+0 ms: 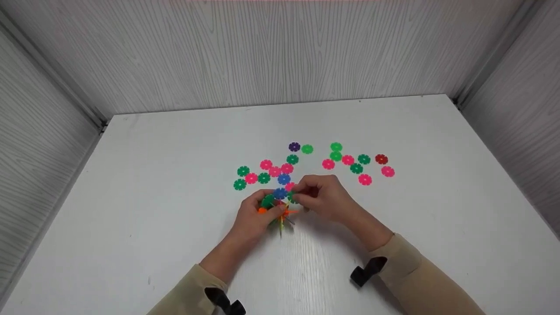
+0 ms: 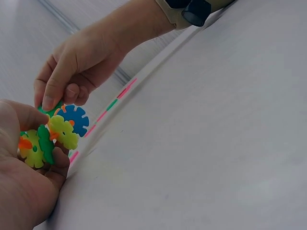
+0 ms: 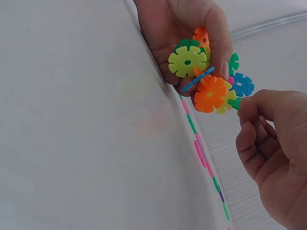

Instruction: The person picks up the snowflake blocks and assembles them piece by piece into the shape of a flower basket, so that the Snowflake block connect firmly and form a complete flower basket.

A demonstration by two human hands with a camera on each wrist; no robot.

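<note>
one cluster of interlocked discs (image 3: 209, 94), in orange, yellow, green and blue, is held just above the near middle of the table; its pieces overlap too much to count. the left hand (image 1: 251, 218) has its fingers and thumb curled round that cluster, and the right hand (image 1: 326, 199) pinches one green disc (image 3: 234, 103) by its edge, up against a yellow disc of the cluster. twelve loose discs show just beyond the hands: five pink discs (image 1: 275, 171), one partly hidden by the right hand, four dark green discs (image 1: 243, 171), one blue disc (image 1: 284, 179), one purple disc (image 1: 294, 147) and one bright green disc (image 1: 307, 149). nine more lie to the right: four pink, two bright green, two dark green and one red disc (image 1: 381, 159). two beige sleeves (image 1: 433, 280) each carry a black device (image 1: 368, 271) at the cuff. the table (image 1: 175, 175) is smooth and white with a few small marks, and three grey wood-grain panels (image 1: 271, 52) stand round its back and sides.
</note>
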